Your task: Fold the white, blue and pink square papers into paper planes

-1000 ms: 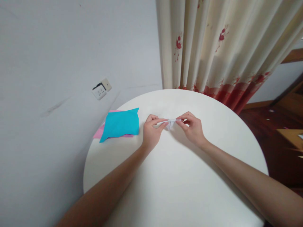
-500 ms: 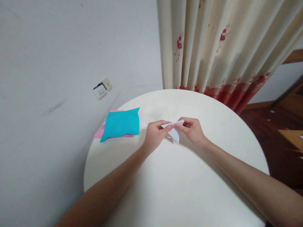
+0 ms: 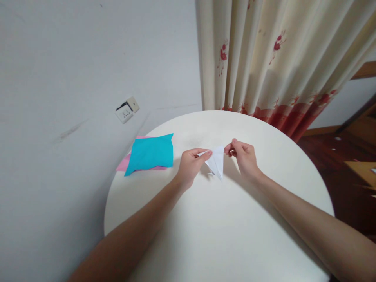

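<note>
My left hand (image 3: 189, 164) pinches the left corner of a folded white paper (image 3: 216, 161) between thumb and fingers. The paper is a creased triangular shape whose point hangs down toward me, just above the tabletop. Beside its right edge is my right hand (image 3: 243, 156), fingers loosely bent and the thumb raised apart from them. Its fingertips are very close to the paper; no grip on it shows. Under the paper's left side a small white flap sticks out, partly hidden.
A round white table (image 3: 235, 243) stands against the wall. On its left lies a blue sheet (image 3: 151, 153) over pink paper (image 3: 123, 163). A wall socket (image 3: 125, 112) sits behind, and a patterned curtain (image 3: 264, 58) hangs beyond the table's far edge.
My right hand has let go of the paper's right corner and moved slightly right. The paper's upper right part now stands more spread and in view. My left hand keeps its hold.
</note>
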Demonstrator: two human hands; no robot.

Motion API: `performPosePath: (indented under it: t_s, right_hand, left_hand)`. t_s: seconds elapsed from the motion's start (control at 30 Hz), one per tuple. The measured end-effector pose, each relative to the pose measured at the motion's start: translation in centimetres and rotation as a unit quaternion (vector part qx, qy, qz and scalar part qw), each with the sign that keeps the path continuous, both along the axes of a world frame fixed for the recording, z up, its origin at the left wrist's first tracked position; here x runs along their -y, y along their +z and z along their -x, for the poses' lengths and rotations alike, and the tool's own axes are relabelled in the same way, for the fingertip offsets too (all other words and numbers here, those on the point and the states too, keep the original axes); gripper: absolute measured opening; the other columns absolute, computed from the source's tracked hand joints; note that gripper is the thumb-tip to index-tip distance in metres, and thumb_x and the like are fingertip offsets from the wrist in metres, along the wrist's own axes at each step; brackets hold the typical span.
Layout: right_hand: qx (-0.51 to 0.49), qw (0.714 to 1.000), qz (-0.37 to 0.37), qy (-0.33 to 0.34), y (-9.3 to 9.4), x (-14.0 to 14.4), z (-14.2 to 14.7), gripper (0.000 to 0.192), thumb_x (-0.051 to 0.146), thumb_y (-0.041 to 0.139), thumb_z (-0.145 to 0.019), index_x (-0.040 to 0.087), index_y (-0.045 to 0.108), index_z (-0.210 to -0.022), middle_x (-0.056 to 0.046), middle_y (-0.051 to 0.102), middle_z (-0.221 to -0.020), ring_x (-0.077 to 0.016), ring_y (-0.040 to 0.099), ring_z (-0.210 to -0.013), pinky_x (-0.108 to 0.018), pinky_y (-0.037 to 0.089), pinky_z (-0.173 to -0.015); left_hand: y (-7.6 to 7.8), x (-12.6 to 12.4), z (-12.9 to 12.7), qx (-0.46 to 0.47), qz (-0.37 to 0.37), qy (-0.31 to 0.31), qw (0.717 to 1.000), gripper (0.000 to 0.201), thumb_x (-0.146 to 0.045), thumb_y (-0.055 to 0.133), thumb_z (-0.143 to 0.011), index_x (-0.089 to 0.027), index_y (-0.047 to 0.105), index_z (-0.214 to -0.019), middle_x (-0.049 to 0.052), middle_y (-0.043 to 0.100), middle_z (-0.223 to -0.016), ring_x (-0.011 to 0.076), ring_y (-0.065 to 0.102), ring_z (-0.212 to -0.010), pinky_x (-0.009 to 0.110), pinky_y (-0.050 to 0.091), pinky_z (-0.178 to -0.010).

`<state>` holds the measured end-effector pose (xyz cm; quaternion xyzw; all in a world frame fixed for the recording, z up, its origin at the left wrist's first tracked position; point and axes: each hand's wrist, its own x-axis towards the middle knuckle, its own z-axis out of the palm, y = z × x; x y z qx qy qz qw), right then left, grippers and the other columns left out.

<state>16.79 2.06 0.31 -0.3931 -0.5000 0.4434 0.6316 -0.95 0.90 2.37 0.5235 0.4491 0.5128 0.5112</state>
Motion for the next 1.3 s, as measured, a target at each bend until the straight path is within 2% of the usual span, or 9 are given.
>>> performPosePath:
  t_s: [0.1, 0.27, 0.43, 0.67, 0.8, 1.03, 1.13, 1.2, 1.3]
  right_hand:
    - [0.006, 0.998, 0.032, 0.054, 0.1, 0.2, 0.3, 0.047, 0.062, 0.059, -0.084, 0.017, 0.072, -0.077, -0.005, 0.067, -0.073, -0.0158, 0.058, -0.067, -0.028, 0.044, -0.062]
    - [0.056, 0.985, 0.085, 0.142, 0.0, 1.6, 1.8, 0.039, 0.052, 0.078, -0.069, 0.014, 0.073, -0.076, -0.005, 0.07, -0.073, -0.0172, 0.06, -0.064, -0.029, 0.044, -0.06]
    - [0.042, 0.985, 0.095, 0.141, 0.0, 1.8, 2.0, 0.041, 0.051, 0.077, -0.07, 0.012, 0.076, -0.082, -0.007, 0.071, -0.074, -0.0209, 0.064, -0.068, -0.03, 0.046, -0.06]
    - [0.029, 0.977, 0.12, 0.172, -0.2, 1.6, 1.8, 0.043, 0.044, 0.082, -0.065, 0.011, 0.076, -0.092, -0.011, 0.074, -0.086, -0.0216, 0.066, -0.074, -0.031, 0.049, -0.064]
    - [0.0, 0.979, 0.125, 0.163, 0.0, 1.6, 1.8, 0.039, 0.042, 0.082, -0.064, 0.012, 0.077, -0.088, -0.01, 0.075, -0.085, -0.0204, 0.065, -0.071, -0.031, 0.048, -0.063]
    - [-0.007, 0.979, 0.146, 0.143, 0.3, 1.5, 1.7, 0.037, 0.04, 0.083, -0.061, 0.011, 0.076, -0.083, -0.01, 0.074, -0.08, -0.0163, 0.061, -0.062, -0.027, 0.045, -0.055]
    - [0.012, 0.98, 0.136, 0.148, 0.0, 1.2, 1.4, 0.039, 0.041, 0.08, -0.064, 0.01, 0.075, -0.087, -0.009, 0.073, -0.082, -0.0157, 0.06, -0.063, -0.026, 0.044, -0.056]
    - [0.049, 0.978, 0.125, 0.158, -0.2, 1.1, 1.1, 0.038, 0.041, 0.078, -0.066, 0.01, 0.074, -0.087, -0.007, 0.072, -0.079, -0.0149, 0.059, -0.062, -0.026, 0.043, -0.055]
    - [0.123, 0.969, 0.101, 0.186, -0.4, 1.1, 0.8, 0.034, 0.041, 0.075, -0.069, 0.01, 0.072, -0.083, -0.003, 0.067, -0.071, -0.0136, 0.055, -0.059, -0.025, 0.04, -0.053]
  left_hand:
    - [-0.4, -0.2, 0.0, 0.019, 0.012, 0.014, 1.0, 0.033, -0.039, 0.082, -0.066, -0.013, 0.077, -0.085, 0.008, 0.075, -0.081, 0.0185, 0.066, -0.072, 0.029, 0.049, -0.07]
    - [-0.9, -0.4, -0.1, 0.028, 0.021, 0.012, 0.999, 0.036, -0.039, 0.083, -0.065, -0.012, 0.075, -0.088, 0.007, 0.073, -0.079, 0.0174, 0.065, -0.069, 0.029, 0.051, -0.069]
    - [-0.9, -0.5, 0.1, 0.068, 0.053, -0.067, 0.994, 0.036, -0.038, 0.084, -0.065, -0.01, 0.073, -0.085, 0.008, 0.072, -0.081, 0.0171, 0.067, -0.072, 0.033, 0.054, -0.076]
    - [-1.1, -0.6, 0.0, 0.045, 0.044, -0.015, 0.998, 0.039, -0.042, 0.086, -0.062, -0.01, 0.075, -0.082, 0.008, 0.073, -0.076, 0.0187, 0.067, -0.069, 0.034, 0.055, -0.072]
    - [-1.2, -0.9, 0.2, 0.049, 0.012, -0.011, 0.999, 0.04, -0.05, 0.079, -0.069, -0.012, 0.076, -0.08, 0.008, 0.072, -0.077, 0.0188, 0.066, -0.072, 0.034, 0.054, -0.076]
    - [-1.3, -1.3, 0.7, 0.005, -0.012, 0.022, 1.0, 0.042, -0.054, 0.076, -0.072, -0.013, 0.076, -0.075, 0.009, 0.073, -0.073, 0.0173, 0.064, -0.066, 0.03, 0.052, -0.068]
    - [-1.0, -1.3, 0.8, -0.006, -0.012, 0.001, 1.0, 0.041, -0.054, 0.076, -0.072, -0.013, 0.077, -0.078, 0.01, 0.074, -0.077, 0.0189, 0.066, -0.07, 0.031, 0.053, -0.072]
    - [-0.8, -1.3, 1.2, -0.023, -0.005, -0.042, 0.999, 0.038, -0.05, 0.079, -0.07, -0.014, 0.078, -0.084, 0.01, 0.075, -0.082, 0.0196, 0.067, -0.075, 0.03, 0.053, -0.073]
    - [-0.5, -1.3, 1.7, -0.077, 0.013, -0.11, 0.991, 0.037, -0.045, 0.082, -0.067, -0.015, 0.078, -0.088, 0.008, 0.075, -0.084, 0.0197, 0.067, -0.073, 0.028, 0.051, -0.065]
